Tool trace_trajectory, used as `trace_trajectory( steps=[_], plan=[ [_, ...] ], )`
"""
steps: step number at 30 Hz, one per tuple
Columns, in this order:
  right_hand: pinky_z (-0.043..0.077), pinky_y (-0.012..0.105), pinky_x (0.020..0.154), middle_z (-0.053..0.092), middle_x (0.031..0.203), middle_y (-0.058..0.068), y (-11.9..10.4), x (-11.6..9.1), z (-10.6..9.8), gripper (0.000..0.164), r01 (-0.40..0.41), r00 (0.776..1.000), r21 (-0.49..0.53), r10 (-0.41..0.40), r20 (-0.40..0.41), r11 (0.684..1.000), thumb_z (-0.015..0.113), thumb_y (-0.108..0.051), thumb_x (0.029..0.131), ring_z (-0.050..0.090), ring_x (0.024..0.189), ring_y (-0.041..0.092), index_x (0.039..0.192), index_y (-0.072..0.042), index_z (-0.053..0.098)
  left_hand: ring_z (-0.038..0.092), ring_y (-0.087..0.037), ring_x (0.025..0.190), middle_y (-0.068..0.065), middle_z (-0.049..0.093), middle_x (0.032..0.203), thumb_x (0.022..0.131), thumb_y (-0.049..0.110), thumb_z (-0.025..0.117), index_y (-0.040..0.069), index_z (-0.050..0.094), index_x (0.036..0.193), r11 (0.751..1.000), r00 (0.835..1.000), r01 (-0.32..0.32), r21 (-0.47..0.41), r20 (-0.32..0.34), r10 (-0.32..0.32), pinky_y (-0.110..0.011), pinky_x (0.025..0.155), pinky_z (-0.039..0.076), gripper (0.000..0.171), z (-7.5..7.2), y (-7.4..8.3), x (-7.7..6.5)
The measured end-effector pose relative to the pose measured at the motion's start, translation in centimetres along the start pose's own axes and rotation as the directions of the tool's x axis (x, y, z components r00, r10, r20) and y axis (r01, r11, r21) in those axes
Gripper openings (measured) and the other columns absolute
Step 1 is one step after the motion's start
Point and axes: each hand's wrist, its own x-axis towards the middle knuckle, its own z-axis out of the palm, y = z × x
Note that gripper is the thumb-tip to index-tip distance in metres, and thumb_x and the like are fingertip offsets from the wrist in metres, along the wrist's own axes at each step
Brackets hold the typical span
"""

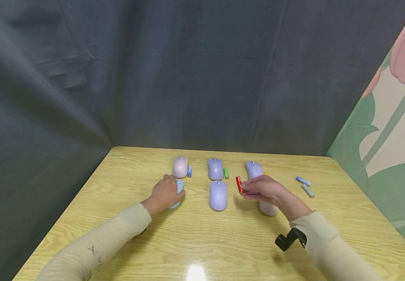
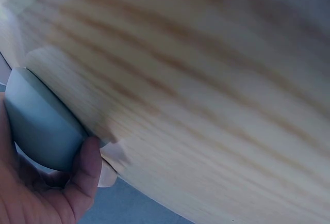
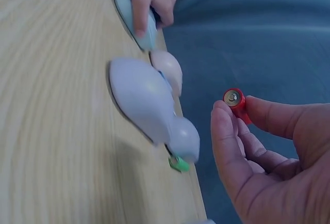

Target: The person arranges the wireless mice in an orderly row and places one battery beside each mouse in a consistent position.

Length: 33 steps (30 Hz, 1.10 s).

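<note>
My left hand (image 1: 165, 193) grips a light blue computer mouse (image 2: 44, 121) at the left of the table, thumb on one side and fingers on the other. Between thumb and fingertips, my right hand (image 1: 267, 190) pinches a red battery (image 1: 239, 184), held above the table; its terminal end faces the right wrist camera. A lavender mouse (image 1: 218, 196) sits between the two hands. Under the right hand lies a pale mouse (image 1: 268, 208), partly hidden by it. Just behind the fingers is a purple mouse (image 1: 254, 169) with a yellow battery (image 1: 265, 172) mostly covered beside it.
Along the back stand a pinkish mouse (image 1: 180, 167) with a blue battery (image 1: 190, 171) beside it and a purple mouse (image 1: 215, 169) with a green battery (image 1: 226, 173). Far right lie a blue battery (image 1: 303, 181) and a grey one. A dark curtain (image 1: 202, 78) hangs behind the table.
</note>
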Motion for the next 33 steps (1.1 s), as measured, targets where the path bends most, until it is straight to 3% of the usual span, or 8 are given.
trace_trajectory(
  steps=[16, 33],
  plan=[
    [0.055, 0.032, 0.077, 0.069, 0.081, 0.008, 0.0, 2.3, 5.0, 0.021, -0.025, 1.000, 0.006, 0.025, 0.009, 1.000, 0.058, -0.001, 0.095, 0.068, 0.075, 0.014, 0.107, 0.016, 0.060, 0.058, -0.024, 0.061, -0.017, 0.049, 0.082, 0.089, 0.041, 0.056, -0.016, 0.054, 0.106, 1.000, 1.000, 0.001, -0.001, -0.007, -0.001, -0.034, 0.050, 0.051, 0.059, 0.0, 0.1, 0.3],
    [0.056, 0.030, 0.069, 0.069, 0.078, 0.012, 0.3, 5.2, 10.2, 0.016, -0.056, 0.996, -0.029, 0.054, -0.070, 0.998, 0.063, 0.002, 0.090, 0.067, 0.069, 0.015, 0.101, 0.013, 0.064, 0.059, -0.025, 0.061, -0.017, 0.049, 0.081, 0.089, 0.037, 0.059, -0.015, 0.054, 0.105, 1.000, 1.000, -0.006, 0.004, -0.025, 0.006, -0.037, 0.053, 0.053, 0.055, -0.2, 0.6, 0.0]
  ],
)
